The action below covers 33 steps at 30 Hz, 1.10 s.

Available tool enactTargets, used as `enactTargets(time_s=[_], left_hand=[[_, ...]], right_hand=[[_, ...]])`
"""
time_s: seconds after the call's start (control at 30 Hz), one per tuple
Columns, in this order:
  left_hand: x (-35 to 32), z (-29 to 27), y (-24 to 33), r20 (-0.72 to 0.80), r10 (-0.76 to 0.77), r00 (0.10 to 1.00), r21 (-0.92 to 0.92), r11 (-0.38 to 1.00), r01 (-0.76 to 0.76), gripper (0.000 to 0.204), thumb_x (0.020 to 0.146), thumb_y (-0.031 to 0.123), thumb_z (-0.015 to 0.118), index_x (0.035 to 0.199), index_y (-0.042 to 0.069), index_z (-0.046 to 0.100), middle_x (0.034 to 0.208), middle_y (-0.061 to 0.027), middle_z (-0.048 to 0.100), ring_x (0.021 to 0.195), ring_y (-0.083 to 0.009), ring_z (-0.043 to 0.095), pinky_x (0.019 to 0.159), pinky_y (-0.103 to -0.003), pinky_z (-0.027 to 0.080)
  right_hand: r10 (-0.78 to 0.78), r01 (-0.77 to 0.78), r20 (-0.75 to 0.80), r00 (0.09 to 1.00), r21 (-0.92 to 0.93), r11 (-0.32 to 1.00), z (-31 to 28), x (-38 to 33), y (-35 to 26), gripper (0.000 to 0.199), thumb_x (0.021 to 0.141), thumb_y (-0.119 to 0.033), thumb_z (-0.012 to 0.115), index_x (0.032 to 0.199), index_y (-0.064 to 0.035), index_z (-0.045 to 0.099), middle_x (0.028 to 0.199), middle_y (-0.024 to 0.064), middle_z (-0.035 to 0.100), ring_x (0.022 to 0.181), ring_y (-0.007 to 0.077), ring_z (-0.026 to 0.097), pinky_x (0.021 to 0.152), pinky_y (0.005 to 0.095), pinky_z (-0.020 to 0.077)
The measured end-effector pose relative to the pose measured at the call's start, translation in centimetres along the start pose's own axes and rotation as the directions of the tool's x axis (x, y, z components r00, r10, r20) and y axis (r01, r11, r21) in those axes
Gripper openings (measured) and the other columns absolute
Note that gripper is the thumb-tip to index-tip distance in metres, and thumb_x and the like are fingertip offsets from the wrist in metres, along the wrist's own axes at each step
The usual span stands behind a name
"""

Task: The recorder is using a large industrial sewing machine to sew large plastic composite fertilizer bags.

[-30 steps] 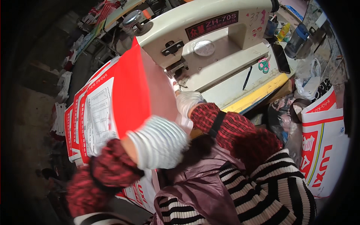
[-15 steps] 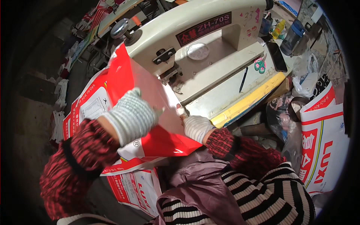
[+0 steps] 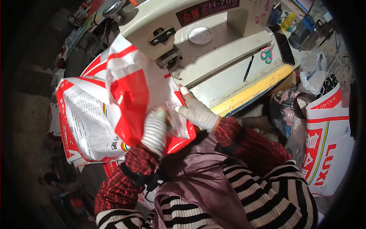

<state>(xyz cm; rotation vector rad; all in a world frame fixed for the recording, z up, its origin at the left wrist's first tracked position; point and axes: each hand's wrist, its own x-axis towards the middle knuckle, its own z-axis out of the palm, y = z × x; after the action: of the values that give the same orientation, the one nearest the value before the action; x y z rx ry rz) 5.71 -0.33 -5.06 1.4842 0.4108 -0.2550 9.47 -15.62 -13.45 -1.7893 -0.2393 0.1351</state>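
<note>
A large red and white plastic sack (image 3: 85, 114) lies crumpled to the left and in front of a cream industrial sewing machine (image 3: 146, 17). Its upper edge reaches beside the machine's needle area (image 3: 169, 59). My left hand (image 3: 154, 131), in a white knitted glove, is closed on the sack's near part, somewhat blurred, with its fingertips curled. At the sack's right edge is my right hand (image 3: 200, 114), gloved with bare fingertips. Its index finger stretches toward the machine bed, and its thumb lies apart from it, against the sack.
On the machine table lie a dark pen (image 3: 248, 68), green-handled scissors (image 3: 267, 55) and a black phone (image 3: 284, 47). A yellow strip (image 3: 255, 89) runs along the table's front edge. Another printed sack (image 3: 328, 145) stands at the right, near clear plastic bags (image 3: 314, 76).
My left hand has come down and right, drawing the sack's raised red flap with it. More of the white printed side shows. My right hand's fingers have spread. The view has shifted slightly.
</note>
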Motion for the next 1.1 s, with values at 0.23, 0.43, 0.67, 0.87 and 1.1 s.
enactTargets(time_s=[0.23,0.43,0.67,0.87,1.1], left_hand=[[3.1,-0.9,1.3,0.407,0.181,0.895,0.913,-0.045,-0.405,0.039,0.079,0.018,0.056,0.109,-0.005,0.053,0.095,-0.0288,0.060,0.090,-0.0409,0.059,0.080,-0.040,0.049],[0.8,0.2,2.0,0.127,0.073,0.989,0.979,0.149,-0.136,0.048,0.073,0.024,0.065,0.110,-0.007,0.057,0.085,-0.0238,0.064,0.081,-0.0359,0.063,0.071,-0.041,0.050],[5.8,1.6,-0.5,0.206,0.371,0.906,0.880,0.335,-0.337,0.019,0.075,0.009,0.061,0.088,-0.004,0.060,0.062,-0.0132,0.060,0.055,-0.0222,0.058,0.057,-0.033,0.048],[3.3,2.5,-0.5,0.100,-0.046,0.994,0.352,0.936,0.008,0.008,0.081,0.003,0.057,0.086,-0.001,0.062,0.073,-0.0020,0.060,0.062,-0.0099,0.055,0.056,-0.027,0.046],[0.4,4.4,2.0,0.609,0.063,0.791,0.793,-0.051,-0.607,0.049,0.083,0.045,0.054,0.096,-0.001,0.060,0.073,-0.0171,0.063,0.072,-0.0345,0.062,0.071,-0.043,0.044]], right_hand=[[-0.004,-0.112,0.251,0.968,0.443,0.890,0.4,-5.5,0.3,0.027,0.084,-0.030,0.064,0.092,-0.0042,0.062,0.083,0.0084,0.064,0.076,0.0171,0.058,0.072,0.0299,0.0471],[0.038,-0.140,0.223,0.974,0.466,0.874,0.1,-5.5,1.6,0.026,0.081,-0.026,0.064,0.092,-0.0030,0.063,0.073,0.0078,0.063,0.066,0.0156,0.056,0.066,0.0293,0.0469],[0.009,-0.175,0.331,0.944,0.475,0.862,-1.3,-5.3,-1.0,0.021,0.076,-0.017,0.064,0.089,-0.0009,0.062,0.074,0.0041,0.063,0.069,0.0124,0.056,0.068,0.0277,0.0472],[0.165,-0.190,0.447,0.879,0.012,0.982,-5.5,-3.5,-4.8,0.022,0.080,-0.018,0.064,0.097,-0.0045,0.061,0.090,0.0032,0.066,0.086,0.0136,0.061,0.075,0.0276,0.0490],[0.214,-0.459,0.423,0.880,0.648,0.608,-3.0,0.9,2.9,0.017,0.085,-0.018,0.059,0.094,-0.0049,0.063,0.079,0.0079,0.065,0.072,0.0179,0.064,0.071,0.0314,0.0516]])
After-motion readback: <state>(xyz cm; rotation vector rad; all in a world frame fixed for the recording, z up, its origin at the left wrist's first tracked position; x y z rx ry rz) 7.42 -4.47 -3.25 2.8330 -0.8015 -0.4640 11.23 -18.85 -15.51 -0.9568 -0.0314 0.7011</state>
